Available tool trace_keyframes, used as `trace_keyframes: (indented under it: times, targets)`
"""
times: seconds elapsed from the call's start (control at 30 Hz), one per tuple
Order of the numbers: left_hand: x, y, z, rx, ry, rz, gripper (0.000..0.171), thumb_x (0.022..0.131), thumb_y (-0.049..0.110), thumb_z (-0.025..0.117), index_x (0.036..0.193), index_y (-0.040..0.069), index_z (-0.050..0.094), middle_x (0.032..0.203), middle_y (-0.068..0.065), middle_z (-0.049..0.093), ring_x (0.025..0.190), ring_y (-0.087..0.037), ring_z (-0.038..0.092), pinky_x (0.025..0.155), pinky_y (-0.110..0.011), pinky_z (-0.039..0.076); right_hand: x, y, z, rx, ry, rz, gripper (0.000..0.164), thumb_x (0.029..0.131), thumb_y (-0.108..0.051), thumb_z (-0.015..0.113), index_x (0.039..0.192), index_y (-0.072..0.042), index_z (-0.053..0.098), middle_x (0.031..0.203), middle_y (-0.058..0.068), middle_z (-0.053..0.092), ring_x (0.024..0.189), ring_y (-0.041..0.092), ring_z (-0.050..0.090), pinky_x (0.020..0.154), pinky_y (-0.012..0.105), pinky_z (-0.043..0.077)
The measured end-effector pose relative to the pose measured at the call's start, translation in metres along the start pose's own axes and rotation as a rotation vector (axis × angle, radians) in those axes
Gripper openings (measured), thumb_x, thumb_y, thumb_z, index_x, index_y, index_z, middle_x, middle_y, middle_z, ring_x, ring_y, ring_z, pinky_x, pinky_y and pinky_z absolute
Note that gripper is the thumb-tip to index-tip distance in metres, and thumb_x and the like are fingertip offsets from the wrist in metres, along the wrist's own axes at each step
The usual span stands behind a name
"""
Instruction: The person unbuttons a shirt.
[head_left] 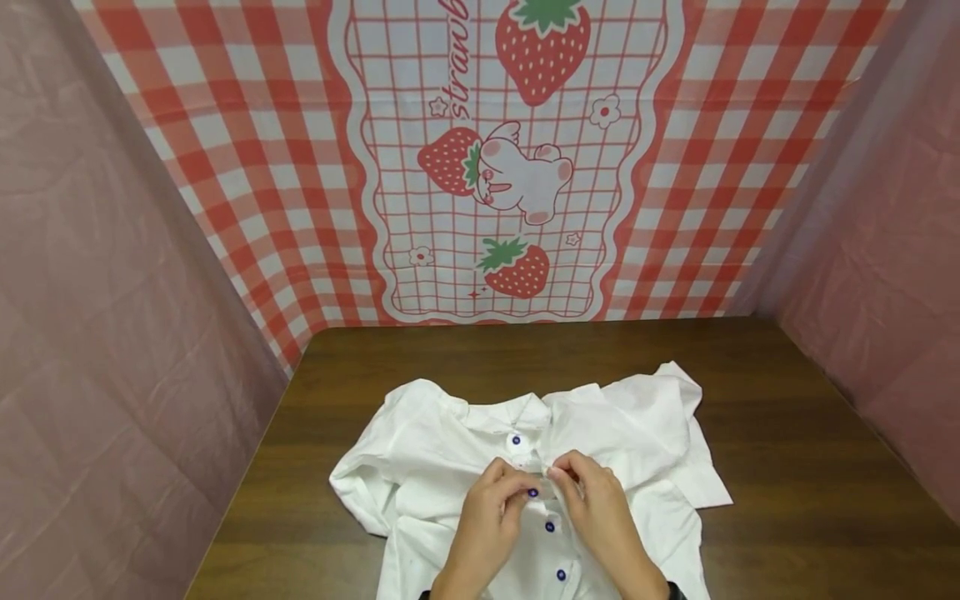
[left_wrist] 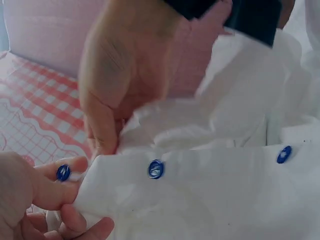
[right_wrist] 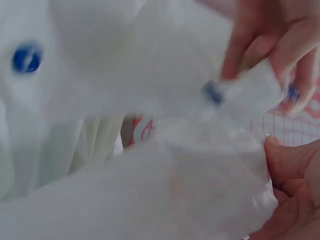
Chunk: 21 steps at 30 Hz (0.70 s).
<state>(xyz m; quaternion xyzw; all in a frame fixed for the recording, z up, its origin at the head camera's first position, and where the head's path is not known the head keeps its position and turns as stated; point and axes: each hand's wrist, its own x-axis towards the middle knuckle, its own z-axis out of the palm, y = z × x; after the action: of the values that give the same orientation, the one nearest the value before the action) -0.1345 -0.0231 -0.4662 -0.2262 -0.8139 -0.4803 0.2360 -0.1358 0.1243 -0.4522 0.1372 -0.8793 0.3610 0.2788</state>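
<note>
A white short-sleeved shirt lies front up, with a row of blue buttons down its middle. My left hand pinches the button-side edge of the front, one blue button showing right at its fingertips. Opposite it, my right hand holds the other front edge between thumb and fingers. Both edges are lifted a little and a narrow gap runs between them in the right wrist view. Near the collar, the top button lies on the cloth.
The shirt rests on a brown wooden table. Behind the table hangs a red-and-white checked cloth with strawberries. Pink curtains stand along both sides. The shirt's sleeves spread out left and right.
</note>
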Motion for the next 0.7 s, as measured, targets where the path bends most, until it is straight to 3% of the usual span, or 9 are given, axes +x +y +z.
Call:
trace_keyframes:
  times: [0.13,0.33,0.53,0.7]
  targets:
    - [0.0,0.0,-0.002,-0.007,-0.017,-0.029,0.03,0.076,-0.012,0.059,0.077,0.016,0.066,0.074,0.005,0.047,0.066,0.0,0.046,0.061,-0.013,0.043,0.002,0.003,-0.002,-0.024,0.006,0.05,0.012,0.079,-0.008,0.069,0.076,-0.016,0.06,0.063,-0.015,0.052,0.059,-0.004,0.042,0.055,0.022,0.037]
    - [-0.003,-0.002,-0.004,0.008,-0.021,-0.018,0.028,0.076,-0.011,0.06,0.078,0.016,0.067,0.073,0.005,0.048,0.066,0.0,0.045,0.062,-0.012,0.042,0.002,0.0,-0.006,-0.037,-0.065,0.085,0.01,0.082,-0.01,0.068,0.078,-0.016,0.061,0.063,-0.015,0.054,0.058,-0.004,0.044,0.057,0.023,0.037]
    - [-0.009,-0.003,-0.009,-0.01,-0.032,0.009,0.03,0.072,-0.013,0.06,0.076,0.015,0.067,0.072,0.006,0.046,0.064,0.003,0.044,0.06,-0.008,0.039,0.0,0.003,-0.016,-0.024,-0.189,0.209,0.009,0.084,-0.008,0.066,0.078,-0.012,0.061,0.061,-0.011,0.055,0.053,-0.005,0.04,0.051,0.019,0.038]
    - [-0.016,-0.005,-0.014,-0.06,-0.086,-0.03,0.031,0.073,-0.013,0.058,0.076,0.017,0.067,0.074,0.006,0.047,0.065,0.003,0.045,0.059,-0.012,0.042,-0.006,0.011,-0.023,-0.101,-0.292,0.263,0.012,0.083,-0.009,0.067,0.076,-0.013,0.059,0.058,-0.011,0.048,0.052,-0.001,0.038,0.051,0.019,0.036]
